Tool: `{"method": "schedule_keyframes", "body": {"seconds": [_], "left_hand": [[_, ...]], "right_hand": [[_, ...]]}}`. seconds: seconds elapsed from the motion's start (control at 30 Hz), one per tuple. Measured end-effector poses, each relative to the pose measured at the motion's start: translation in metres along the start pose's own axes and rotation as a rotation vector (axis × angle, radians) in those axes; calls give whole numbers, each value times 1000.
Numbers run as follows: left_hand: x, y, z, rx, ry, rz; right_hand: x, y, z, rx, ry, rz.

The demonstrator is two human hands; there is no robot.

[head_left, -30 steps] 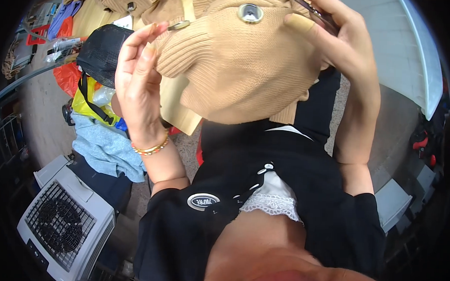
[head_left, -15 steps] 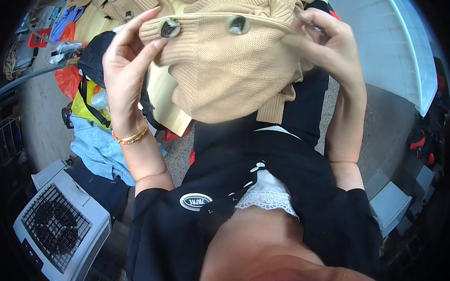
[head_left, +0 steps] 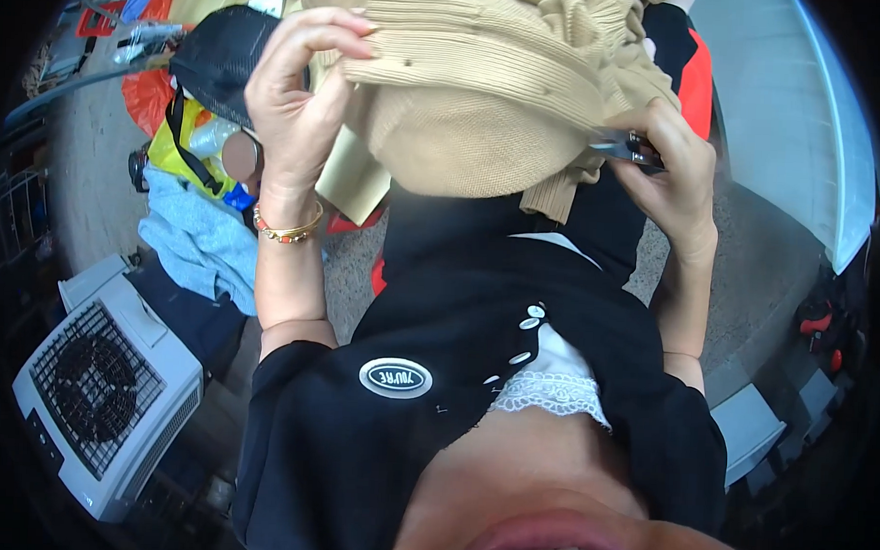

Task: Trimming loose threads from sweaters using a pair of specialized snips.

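A tan knitted cardigan (head_left: 474,140) is stretched between my two hands, above my lap. Its ribbed front band (head_left: 467,58) runs across the top, with small dark spots along it. My left hand (head_left: 306,101) pinches the left end of that band between thumb and fingers. At the right end, my right hand (head_left: 671,172) is closed around small metal thread snips (head_left: 626,152), their blade pointing left against the knit. Whether its fingers also grip the cloth, I cannot tell.
Left of my arm lie a black mesh cap (head_left: 220,59), a yellow bag (head_left: 173,149) and a light blue garment (head_left: 199,233). A white air cooler (head_left: 106,389) stands lower left. Pale translucent sheeting (head_left: 795,113) hangs at the right; a white box (head_left: 748,431) sits below.
The large buttons that faced me are out of sight, and the spotted band shows instead. My left hand has shifted right and my right hand lower. The snips now show more plainly.
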State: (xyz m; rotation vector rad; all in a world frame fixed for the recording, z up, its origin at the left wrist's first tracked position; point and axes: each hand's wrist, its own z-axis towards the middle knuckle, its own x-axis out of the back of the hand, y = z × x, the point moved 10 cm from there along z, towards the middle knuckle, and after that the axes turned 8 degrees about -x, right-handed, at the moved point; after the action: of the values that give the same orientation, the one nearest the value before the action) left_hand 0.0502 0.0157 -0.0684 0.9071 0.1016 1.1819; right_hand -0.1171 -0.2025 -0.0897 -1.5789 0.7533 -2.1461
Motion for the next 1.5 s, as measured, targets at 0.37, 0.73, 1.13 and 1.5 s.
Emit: {"method": "schedule_keyframes", "body": {"seconds": [0.37, 0.73, 1.13, 1.5], "left_hand": [[4, -33, -58, 517, 308, -701], [-40, -22, -46, 781, 226, -891], [-43, -20, -39, 734, 330, -1084], [-41, -23, -26, 589, 332, -1076]], "right_hand": [[20, -12, 12, 23, 71, 457], [-12, -98, 59, 45, -103, 43], [-14, -99, 49, 299, 95, 163], [1, -92, 70, -55, -38, 156]]}}
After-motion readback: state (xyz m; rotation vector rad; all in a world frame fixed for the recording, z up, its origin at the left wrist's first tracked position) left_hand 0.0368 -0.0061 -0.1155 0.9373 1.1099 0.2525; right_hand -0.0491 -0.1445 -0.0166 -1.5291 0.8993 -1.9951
